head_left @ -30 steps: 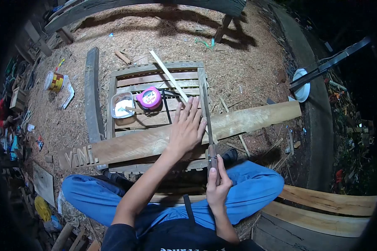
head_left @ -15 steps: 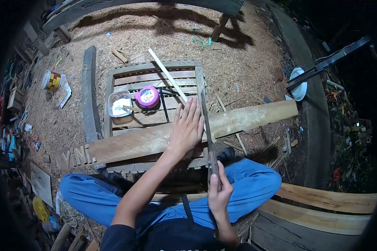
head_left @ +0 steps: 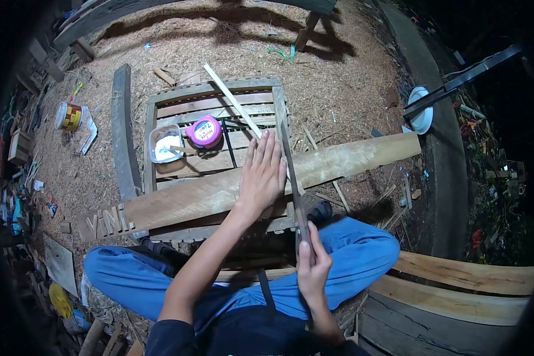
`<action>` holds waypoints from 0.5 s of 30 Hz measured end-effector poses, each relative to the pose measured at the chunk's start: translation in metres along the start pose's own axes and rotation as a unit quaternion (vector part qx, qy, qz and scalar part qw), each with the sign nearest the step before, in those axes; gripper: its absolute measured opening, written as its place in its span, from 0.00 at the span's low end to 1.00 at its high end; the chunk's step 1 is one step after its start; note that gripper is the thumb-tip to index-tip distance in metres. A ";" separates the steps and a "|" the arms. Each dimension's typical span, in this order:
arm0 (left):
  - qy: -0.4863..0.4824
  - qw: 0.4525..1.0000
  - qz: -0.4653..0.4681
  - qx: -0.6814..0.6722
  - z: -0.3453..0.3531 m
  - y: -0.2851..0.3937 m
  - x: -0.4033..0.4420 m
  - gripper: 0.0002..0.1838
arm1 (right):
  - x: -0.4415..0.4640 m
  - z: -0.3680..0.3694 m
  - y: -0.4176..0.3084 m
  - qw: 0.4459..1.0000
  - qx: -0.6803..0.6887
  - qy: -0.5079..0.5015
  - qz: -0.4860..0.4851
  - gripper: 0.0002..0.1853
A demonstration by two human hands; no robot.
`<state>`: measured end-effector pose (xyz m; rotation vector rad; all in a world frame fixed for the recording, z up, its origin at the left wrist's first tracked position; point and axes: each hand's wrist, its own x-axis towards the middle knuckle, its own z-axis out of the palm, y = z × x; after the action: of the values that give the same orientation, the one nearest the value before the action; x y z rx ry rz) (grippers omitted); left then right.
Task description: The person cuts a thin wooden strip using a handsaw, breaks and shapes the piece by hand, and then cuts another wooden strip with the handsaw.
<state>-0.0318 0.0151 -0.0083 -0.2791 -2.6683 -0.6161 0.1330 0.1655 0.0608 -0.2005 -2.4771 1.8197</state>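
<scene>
My left hand [head_left: 260,177] lies flat with its fingers stretched forward, over a thin pale wooden strip [head_left: 231,98] and a long plank [head_left: 356,157]. The strip's near end is hidden under that hand. Closed around the handle of a long, narrow, dark saw [head_left: 297,202] is my right hand [head_left: 313,264]. I see the saw nearly edge-on, so its teeth cannot be made out. Its blade runs forward just right of my left fingers, beside the strip. Raised wooden letters [head_left: 108,221] stand at the plank's left end.
The plank lies across a slatted wooden table [head_left: 150,142]. On the slats are a pink tape measure [head_left: 205,132] and a plastic tub [head_left: 165,144] with white contents and a stick. A beam [head_left: 123,130] and a yellow-brown can [head_left: 69,116] are on the left; boards [head_left: 463,273] lie on the right.
The view has shifted slightly. My right hand and the saw handle have moved a little forward, while my left hand stays flat over the strip.
</scene>
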 end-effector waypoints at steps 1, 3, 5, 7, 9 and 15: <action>0.006 1.000 -0.001 0.000 0.000 -0.001 0.004 0.27 | -0.008 -0.006 -0.003 1.000 -0.018 -0.003 0.021 0.23; -0.004 1.000 0.002 -0.005 0.002 -0.001 0.001 0.27 | 0.002 -0.001 -0.007 0.999 -0.025 0.000 0.023 0.23; -0.004 1.000 0.005 0.007 0.002 -0.001 0.000 0.27 | 0.020 0.013 -0.009 1.000 -0.019 0.007 0.024 0.24; 0.001 1.000 0.009 0.004 0.001 -0.001 0.000 0.27 | 0.014 0.008 -0.005 0.999 -0.041 0.008 0.005 0.24; -0.002 1.000 0.011 0.001 -0.002 0.000 0.000 0.27 | 0.001 -0.002 -0.006 1.000 -0.030 0.000 0.009 0.23; -0.001 1.000 0.014 0.011 0.005 -0.001 -0.003 0.27 | 0.024 0.012 -0.006 0.999 -0.012 0.006 0.047 0.23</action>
<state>-0.0312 0.0158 -0.0138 -0.3098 -2.6670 -0.5771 0.1072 0.1563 0.0621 -0.3330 -2.5230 1.8174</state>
